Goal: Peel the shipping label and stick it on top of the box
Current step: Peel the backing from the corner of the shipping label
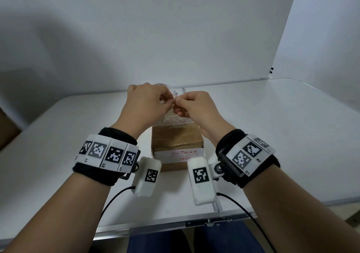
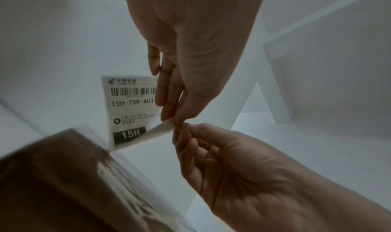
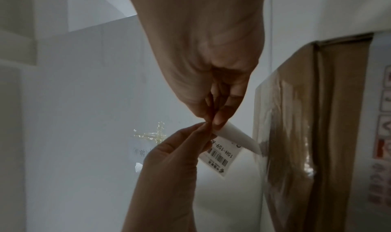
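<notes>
A brown cardboard box (image 1: 177, 141) with clear tape and red print stands on the white table (image 1: 272, 136) in the head view. Both hands are raised just above its far end. My left hand (image 1: 171, 101) and right hand (image 1: 178, 104) meet fingertip to fingertip and pinch one corner of the white shipping label (image 1: 175, 94). In the left wrist view the label (image 2: 131, 105) shows a barcode and "15H", and its lower corner curls away as a white flap. In the right wrist view the label (image 3: 220, 158) hangs beside the box (image 3: 306, 135), flap curled toward the box.
White backdrop boards (image 1: 175, 38) stand behind the table. A brown cardboard piece (image 1: 7, 130) sits at the far left edge. A yellowish clear scrap (image 3: 152, 135) lies on the table beyond the hands. The table's front edge (image 1: 194, 221) is close to my body.
</notes>
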